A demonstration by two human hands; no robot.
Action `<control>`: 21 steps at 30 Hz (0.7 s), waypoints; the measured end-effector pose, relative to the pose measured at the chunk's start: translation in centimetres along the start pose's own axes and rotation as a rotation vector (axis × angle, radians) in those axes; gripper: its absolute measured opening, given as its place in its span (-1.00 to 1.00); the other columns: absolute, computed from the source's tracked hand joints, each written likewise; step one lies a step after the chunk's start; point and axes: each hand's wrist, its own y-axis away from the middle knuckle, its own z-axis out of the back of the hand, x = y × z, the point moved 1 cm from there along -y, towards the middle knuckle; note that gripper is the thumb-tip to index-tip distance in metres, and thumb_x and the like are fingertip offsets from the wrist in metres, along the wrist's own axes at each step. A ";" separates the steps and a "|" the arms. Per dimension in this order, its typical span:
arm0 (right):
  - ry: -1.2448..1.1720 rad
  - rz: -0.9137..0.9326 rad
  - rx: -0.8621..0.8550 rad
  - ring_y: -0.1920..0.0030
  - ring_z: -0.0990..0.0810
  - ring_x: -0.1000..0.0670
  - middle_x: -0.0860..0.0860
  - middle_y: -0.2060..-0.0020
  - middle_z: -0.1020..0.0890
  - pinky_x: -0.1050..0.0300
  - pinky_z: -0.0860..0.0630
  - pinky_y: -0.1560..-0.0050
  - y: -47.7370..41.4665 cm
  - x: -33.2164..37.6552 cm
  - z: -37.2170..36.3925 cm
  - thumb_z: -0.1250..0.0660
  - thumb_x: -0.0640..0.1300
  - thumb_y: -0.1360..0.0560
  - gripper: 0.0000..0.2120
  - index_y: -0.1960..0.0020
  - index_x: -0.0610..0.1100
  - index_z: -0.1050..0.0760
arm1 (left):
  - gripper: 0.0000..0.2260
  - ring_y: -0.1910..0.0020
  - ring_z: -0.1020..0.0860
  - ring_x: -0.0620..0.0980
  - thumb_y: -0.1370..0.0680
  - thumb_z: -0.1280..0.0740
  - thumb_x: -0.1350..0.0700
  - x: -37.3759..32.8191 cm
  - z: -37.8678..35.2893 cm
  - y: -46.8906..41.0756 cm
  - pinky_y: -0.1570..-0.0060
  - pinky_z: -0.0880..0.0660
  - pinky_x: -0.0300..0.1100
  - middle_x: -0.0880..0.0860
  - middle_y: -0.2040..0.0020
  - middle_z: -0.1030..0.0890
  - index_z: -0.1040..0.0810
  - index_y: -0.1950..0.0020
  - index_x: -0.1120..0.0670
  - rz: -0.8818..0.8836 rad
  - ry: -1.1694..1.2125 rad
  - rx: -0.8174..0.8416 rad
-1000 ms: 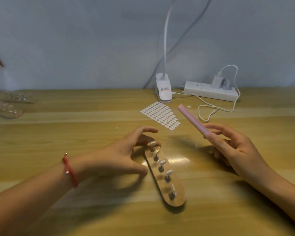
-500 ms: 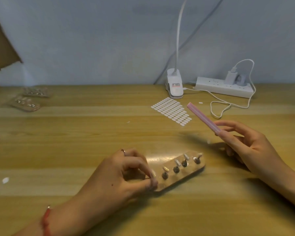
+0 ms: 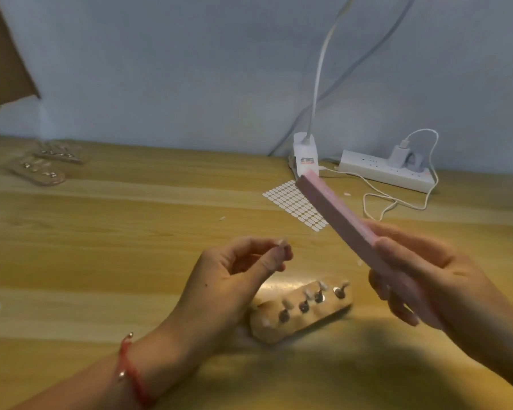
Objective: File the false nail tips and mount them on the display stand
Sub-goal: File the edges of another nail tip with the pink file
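Nearest, a wooden stand (image 3: 301, 313) lies on the table (image 3: 101, 247), four small tips still on its pegs, one end peg seemingly bare. Just above it, the left hand (image 3: 228, 279) has its fingers (image 3: 274, 257) pinched on one pale nail tip (image 3: 282, 243). Opposite, the right hand (image 3: 433, 279) grips a pink file (image 3: 338, 220), angled up and away, apart from the tip. Filing looks about to start; the next move calls for bringing tip and file together. Farther back lie a sticker sheet (image 3: 293, 204), a lamp base (image 3: 306, 156), a power strip (image 3: 385, 173), and two more stands (image 3: 46, 165) far left.
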 end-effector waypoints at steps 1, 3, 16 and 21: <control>0.092 0.102 0.000 0.44 -0.53 0.04 -0.03 0.30 -0.63 0.20 -0.43 0.57 0.3 0.1 -0.4 -0.41 0.12 -0.42 -0.81 -0.03 0.27 -0.63 | -0.76 0.12 -0.65 -0.16 -0.36 -0.38 -0.07 0.3 0.0 -0.1 0.13 -0.50 -0.41 -0.06 0.13 -0.71 -0.68 0.07 0.02 -0.012 -0.014 0.010; 0.252 0.277 -0.026 0.32 -0.59 0.09 0.10 0.12 -0.63 0.14 -0.47 0.55 1.0 -0.2 -1.3 -0.41 0.13 -0.43 -0.82 -0.03 0.27 -0.64 | -0.77 0.10 -0.65 -0.17 -0.37 -0.38 -0.10 0.9 0.3 -0.1 0.08 -0.50 -0.40 -0.09 0.14 -0.71 -0.68 0.06 -0.04 -0.052 -0.059 0.015; 0.504 0.587 -0.074 0.15 -0.63 0.02 -0.04 0.02 -0.58 0.27 -0.46 0.22 1.3 -2.0 -3.0 -0.33 -0.04 -0.47 -0.72 -0.15 -0.03 -0.60 | -0.90 0.15 -0.62 -0.25 -0.39 -0.42 0.00 0.9 -0.2 0.5 0.06 -0.51 -0.29 -0.19 0.15 -0.68 -0.71 0.15 -0.14 -0.164 -0.117 0.028; 0.534 0.631 -0.093 0.13 -0.59 0.02 -0.07 0.03 -0.56 0.22 -0.46 0.21 1.2 -2.4 -3.0 -0.33 -0.07 -0.47 -0.72 -0.17 -0.06 -0.58 | -0.95 0.14 -0.61 -0.25 -0.44 -0.43 0.04 0.9 0.6 0.1 0.10 -0.46 -0.40 -0.17 0.18 -0.67 -0.70 0.15 -0.06 -0.266 -0.199 -0.048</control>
